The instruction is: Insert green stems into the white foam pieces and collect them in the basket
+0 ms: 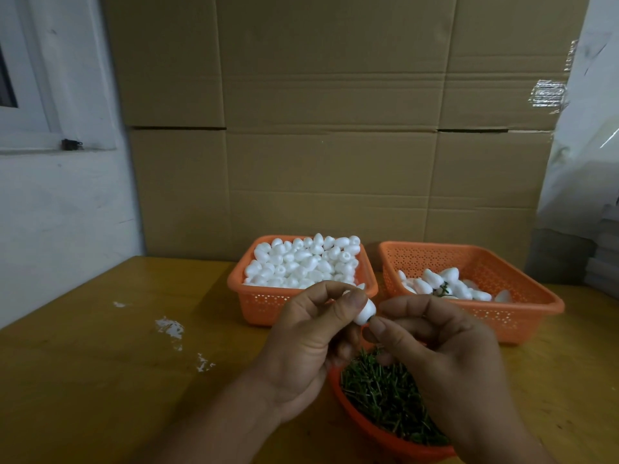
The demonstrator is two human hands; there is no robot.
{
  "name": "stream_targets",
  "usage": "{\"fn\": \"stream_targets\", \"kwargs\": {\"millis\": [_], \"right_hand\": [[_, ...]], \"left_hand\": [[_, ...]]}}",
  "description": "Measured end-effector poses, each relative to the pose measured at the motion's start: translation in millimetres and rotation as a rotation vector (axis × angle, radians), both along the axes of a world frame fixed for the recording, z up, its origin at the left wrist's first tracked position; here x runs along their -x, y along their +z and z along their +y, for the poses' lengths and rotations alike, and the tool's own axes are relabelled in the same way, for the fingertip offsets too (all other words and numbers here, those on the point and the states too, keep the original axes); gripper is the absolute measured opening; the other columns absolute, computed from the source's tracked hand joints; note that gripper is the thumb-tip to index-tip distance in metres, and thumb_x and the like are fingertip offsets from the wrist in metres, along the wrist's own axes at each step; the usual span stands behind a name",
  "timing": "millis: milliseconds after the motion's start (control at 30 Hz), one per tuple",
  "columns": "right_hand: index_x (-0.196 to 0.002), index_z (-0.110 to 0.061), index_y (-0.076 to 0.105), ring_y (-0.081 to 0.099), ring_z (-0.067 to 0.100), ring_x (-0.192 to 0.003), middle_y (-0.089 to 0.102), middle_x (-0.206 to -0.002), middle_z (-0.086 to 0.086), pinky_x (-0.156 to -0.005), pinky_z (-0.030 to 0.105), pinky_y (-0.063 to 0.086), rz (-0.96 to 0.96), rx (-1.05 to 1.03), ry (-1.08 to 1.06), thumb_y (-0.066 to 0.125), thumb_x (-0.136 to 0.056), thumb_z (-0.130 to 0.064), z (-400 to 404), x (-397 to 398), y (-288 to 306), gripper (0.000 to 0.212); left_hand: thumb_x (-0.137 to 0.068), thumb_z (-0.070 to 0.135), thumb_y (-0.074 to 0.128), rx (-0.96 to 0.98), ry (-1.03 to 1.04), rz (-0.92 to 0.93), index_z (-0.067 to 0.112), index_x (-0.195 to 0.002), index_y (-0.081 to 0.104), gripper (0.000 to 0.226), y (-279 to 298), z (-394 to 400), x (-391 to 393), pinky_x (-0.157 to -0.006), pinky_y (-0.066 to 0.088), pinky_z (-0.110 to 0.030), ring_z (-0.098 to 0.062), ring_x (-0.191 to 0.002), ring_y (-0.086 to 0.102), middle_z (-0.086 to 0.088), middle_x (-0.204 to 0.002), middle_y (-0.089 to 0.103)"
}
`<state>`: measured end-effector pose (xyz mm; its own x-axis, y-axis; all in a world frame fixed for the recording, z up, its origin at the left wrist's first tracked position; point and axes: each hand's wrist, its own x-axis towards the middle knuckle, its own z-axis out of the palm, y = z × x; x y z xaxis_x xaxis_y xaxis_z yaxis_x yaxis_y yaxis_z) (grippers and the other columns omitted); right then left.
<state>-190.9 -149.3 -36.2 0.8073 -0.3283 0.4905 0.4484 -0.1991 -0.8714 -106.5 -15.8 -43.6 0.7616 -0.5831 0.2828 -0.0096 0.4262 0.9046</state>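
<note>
My left hand (pixel 308 343) pinches a white foam piece (pixel 365 311) between thumb and fingers, above the near basket. My right hand (pixel 435 360) pinches a green stem at the foam piece's lower end, thumb and forefinger right against it; the stem itself is almost hidden. An orange basket (pixel 361 410) under my hands holds a heap of green stems (pixel 385 393). The left orange basket (pixel 264 303) is full of plain foam pieces (pixel 301 262). The right orange basket (pixel 522 309) holds several foam pieces with stems (pixel 442 283).
White foam crumbs (pixel 170 328) lie on the yellow wooden table (pixel 117 380) to the left. A wall of cardboard boxes (pixel 328 145) stands behind the baskets. A plastic-wrapped stack (pixel 589 162) is at the right, a white wall at the left.
</note>
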Motion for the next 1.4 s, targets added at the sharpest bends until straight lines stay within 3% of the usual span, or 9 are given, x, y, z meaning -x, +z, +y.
{"fn": "stream_targets", "kwargs": {"millis": [167, 433, 533, 667, 867, 1033, 1133, 1267, 1400], "right_hand": [[-0.078, -0.011, 0.079, 0.066, 0.012, -0.053, 0.076, -0.071, 0.011, -0.051, 0.019, 0.053, 0.065, -0.057, 0.059, 0.076, -0.068, -0.015, 2, -1, -1, 0.011], [-0.073, -0.028, 0.081, 0.058, 0.015, -0.051, 0.074, -0.068, 0.006, -0.052, 0.024, 0.046, 0.050, 0.015, -0.039, 0.072, -0.064, -0.038, 5, 2, -2, 0.016], [-0.073, -0.027, 0.081, 0.068, 0.029, -0.065, 0.075, -0.070, 0.005, -0.058, 0.034, 0.054, 0.044, 0.038, -0.064, 0.072, -0.064, -0.040, 4, 3, -4, 0.018], [-0.073, -0.027, 0.080, 0.069, 0.031, -0.068, 0.075, -0.070, 0.004, -0.061, 0.037, 0.056, 0.027, 0.070, -0.085, 0.072, -0.064, -0.043, 5, 3, -5, 0.020], [-0.074, -0.029, 0.080, 0.068, 0.019, -0.061, 0.075, -0.070, 0.004, -0.056, 0.024, 0.053, 0.053, 0.059, -0.071, 0.072, -0.065, -0.042, 1, 0, -8, 0.018], [-0.078, -0.026, 0.080, 0.072, 0.029, -0.076, 0.076, -0.075, 0.006, -0.071, 0.042, 0.058, 0.076, 0.060, -0.083, 0.072, -0.068, -0.041, -2, -3, -10, 0.020], [-0.079, -0.019, 0.080, 0.074, 0.022, -0.078, 0.078, -0.078, 0.003, -0.075, 0.039, 0.059, 0.114, 0.072, -0.100, 0.074, -0.077, -0.031, -11, -9, -10, 0.014], [-0.077, -0.025, 0.076, 0.069, 0.004, -0.063, 0.074, -0.071, -0.014, -0.055, 0.020, 0.050, 0.166, 0.240, -0.296, 0.072, -0.088, -0.022, -43, -28, -7, 0.013], [-0.085, -0.022, 0.079, 0.056, 0.009, -0.044, 0.068, -0.059, -0.002, -0.048, 0.028, 0.041, 0.296, 0.441, -0.509, 0.073, -0.089, -0.026, -92, -59, -4, 0.008]], "left_hand": [[-0.068, 0.037, 0.081, 0.021, 0.072, -0.097, 0.015, -0.085, 0.078, 0.029, -3, -2, 0, -0.052, 0.041, -0.019, -0.008, -0.056, 0.049, -0.004, -0.068, 0.057], [-0.083, 0.021, 0.076, -0.005, 0.183, -0.371, 0.014, -0.094, 0.078, 0.014, -6, -4, 3, -0.062, 0.048, -0.011, 0.002, -0.067, 0.064, 0.013, -0.071, 0.070], [-0.088, 0.028, 0.074, -0.040, 0.216, -0.437, 0.019, -0.093, 0.077, 0.011, -6, -3, 3, -0.067, 0.050, -0.013, 0.000, -0.073, 0.066, 0.010, -0.075, 0.072], [-0.091, 0.039, 0.066, -0.105, 0.244, -0.489, 0.023, -0.095, 0.073, 0.018, -9, -3, 4, -0.075, 0.055, -0.026, -0.013, -0.084, 0.068, -0.001, -0.084, 0.072], [-0.094, 0.038, 0.064, -0.120, 0.240, -0.485, 0.026, -0.099, 0.072, 0.015, -13, -7, 5, -0.079, 0.053, -0.021, -0.009, -0.090, 0.070, 0.004, -0.090, 0.074], [-0.091, 0.046, 0.066, -0.121, 0.206, -0.470, 0.035, -0.111, 0.072, 0.023, -15, -7, 2, -0.086, 0.056, -0.026, -0.018, -0.103, 0.070, -0.002, -0.103, 0.074], [-0.086, 0.051, 0.069, -0.178, 0.231, -0.474, 0.040, -0.117, 0.068, 0.033, -21, -9, -1, -0.083, 0.057, -0.033, -0.021, -0.092, 0.069, -0.004, -0.094, 0.071], [-0.083, 0.049, 0.068, -0.302, 0.286, -0.486, 0.036, -0.123, 0.064, 0.042, -29, -8, -7, -0.075, 0.052, -0.022, -0.002, -0.081, 0.063, 0.015, -0.081, 0.061], [-0.080, 0.052, 0.067, -0.359, 0.290, -0.509, 0.041, -0.114, 0.065, 0.036, -33, -8, -9, -0.071, 0.052, -0.025, -0.004, -0.078, 0.062, 0.013, -0.082, 0.063]]}}
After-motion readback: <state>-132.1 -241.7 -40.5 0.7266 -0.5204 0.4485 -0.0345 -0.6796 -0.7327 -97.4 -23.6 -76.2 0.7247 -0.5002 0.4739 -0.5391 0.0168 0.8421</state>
